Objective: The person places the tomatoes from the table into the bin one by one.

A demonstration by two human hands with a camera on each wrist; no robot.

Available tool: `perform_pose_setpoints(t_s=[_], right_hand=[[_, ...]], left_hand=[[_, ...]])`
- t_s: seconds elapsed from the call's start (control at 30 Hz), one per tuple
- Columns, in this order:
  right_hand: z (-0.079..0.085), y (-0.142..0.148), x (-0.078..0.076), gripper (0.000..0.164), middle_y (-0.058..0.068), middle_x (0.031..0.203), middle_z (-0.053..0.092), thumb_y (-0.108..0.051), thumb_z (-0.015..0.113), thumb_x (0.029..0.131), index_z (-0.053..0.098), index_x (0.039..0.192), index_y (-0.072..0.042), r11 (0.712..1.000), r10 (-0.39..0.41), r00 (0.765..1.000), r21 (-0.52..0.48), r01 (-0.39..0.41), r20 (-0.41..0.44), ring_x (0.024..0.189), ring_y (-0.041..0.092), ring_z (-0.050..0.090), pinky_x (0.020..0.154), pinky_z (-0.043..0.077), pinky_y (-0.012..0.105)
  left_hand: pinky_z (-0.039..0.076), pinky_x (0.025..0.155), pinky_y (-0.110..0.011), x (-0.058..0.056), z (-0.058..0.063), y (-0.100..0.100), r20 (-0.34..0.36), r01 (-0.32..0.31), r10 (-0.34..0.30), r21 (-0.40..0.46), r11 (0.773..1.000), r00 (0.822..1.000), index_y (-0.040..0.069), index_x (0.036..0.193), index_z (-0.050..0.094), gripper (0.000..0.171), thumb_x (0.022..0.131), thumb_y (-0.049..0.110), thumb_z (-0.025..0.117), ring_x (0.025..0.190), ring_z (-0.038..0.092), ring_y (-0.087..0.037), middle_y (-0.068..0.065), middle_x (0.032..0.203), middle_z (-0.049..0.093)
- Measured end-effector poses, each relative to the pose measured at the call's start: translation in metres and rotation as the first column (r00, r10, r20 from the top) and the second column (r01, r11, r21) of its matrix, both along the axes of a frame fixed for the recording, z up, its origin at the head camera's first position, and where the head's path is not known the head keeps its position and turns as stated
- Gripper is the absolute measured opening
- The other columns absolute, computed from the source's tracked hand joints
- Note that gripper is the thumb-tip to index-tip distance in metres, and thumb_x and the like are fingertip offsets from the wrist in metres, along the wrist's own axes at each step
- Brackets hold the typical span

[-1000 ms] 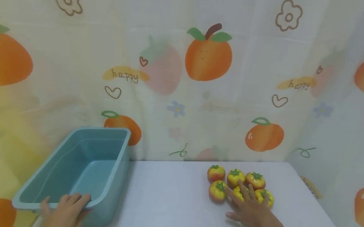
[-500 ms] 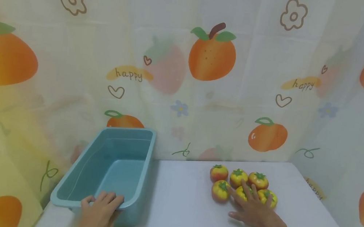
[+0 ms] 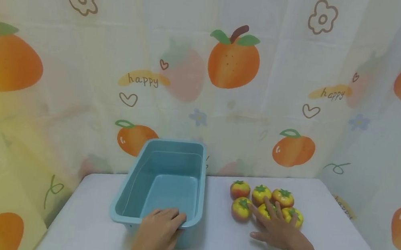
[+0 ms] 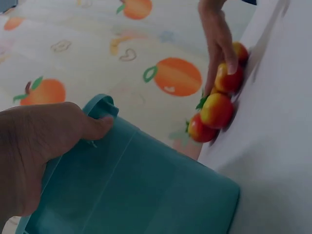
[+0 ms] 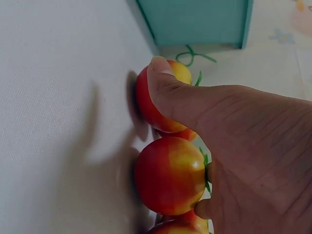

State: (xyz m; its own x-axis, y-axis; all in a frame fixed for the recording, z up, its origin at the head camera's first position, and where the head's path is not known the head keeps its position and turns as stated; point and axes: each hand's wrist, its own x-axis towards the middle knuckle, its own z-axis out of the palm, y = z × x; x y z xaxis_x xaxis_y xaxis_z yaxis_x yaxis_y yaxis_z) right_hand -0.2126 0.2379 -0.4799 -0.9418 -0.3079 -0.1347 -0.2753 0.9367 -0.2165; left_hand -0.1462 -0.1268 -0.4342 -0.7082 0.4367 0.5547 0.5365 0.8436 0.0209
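Left hand (image 3: 158, 233) grips a rectangular teal plastic tub (image 3: 202, 189) by its rim; right hand (image 3: 277, 231), spread, partly covers 6 round red-yellow fruits (image 3: 260, 196) near the white worktop (image 3: 225, 246)'s far-right corner.

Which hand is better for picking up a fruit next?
Probably the right hand: it is spread over the fruits, while the left hand grips the blue bin at its near edge.

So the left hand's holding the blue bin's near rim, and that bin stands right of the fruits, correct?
Not quite: the head view shows the blue bin standing left of the fruits. The left hand does hold its near rim.
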Motion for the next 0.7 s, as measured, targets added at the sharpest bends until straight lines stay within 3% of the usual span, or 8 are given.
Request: perform_pose_setpoints(t_s=[0.13, 0.33, 0.7], right_hand=[[-0.001, 0.001, 0.000, 0.082, 0.029, 0.172, 0.018, -0.064, 0.064, 0.094, 0.032, 0.163, -0.034, 1.000, 0.004, 1.000, -0.013, -0.004, -0.006, 0.151, 0.068, 0.018, 0.097, 0.012, 0.100], [0.001, 0.001, 0.001, 0.083, 0.029, 0.172, 0.017, -0.064, 0.065, 0.093, 0.032, 0.163, -0.034, 1.000, -0.002, 1.000, -0.025, 0.002, 0.008, 0.151, 0.069, 0.018, 0.097, 0.009, 0.100], [0.001, -0.005, -0.003, 0.083, 0.026, 0.173, 0.016, -0.064, 0.067, 0.092, 0.033, 0.163, -0.035, 0.999, -0.034, 0.998, -0.021, 0.035, 0.052, 0.153, 0.067, 0.014, 0.100, 0.006, 0.099]], left_hand=[[0.031, 0.056, -0.014, -0.009, 0.002, 0.019, 0.023, 0.032, -0.032, -0.012, 0.999, 0.999, 0.022, 0.086, 0.069, 0.020, 0.081, 0.023, 0.088, 0.060, 0.035, -0.001, 0.011, 0.067, 0.050], [0.034, 0.055, -0.014, -0.021, 0.003, 0.043, 0.032, 0.032, -0.031, -0.034, 0.999, 0.999, 0.021, 0.088, 0.074, 0.011, 0.086, 0.023, 0.085, 0.060, 0.038, -0.002, 0.009, 0.068, 0.057], [0.050, 0.061, -0.019, -0.032, 0.008, 0.073, 0.099, 0.006, 0.004, -0.104, 0.995, 0.995, 0.021, 0.098, 0.078, 0.012, 0.091, 0.030, 0.081, 0.065, 0.055, -0.005, 0.007, 0.078, 0.069]])
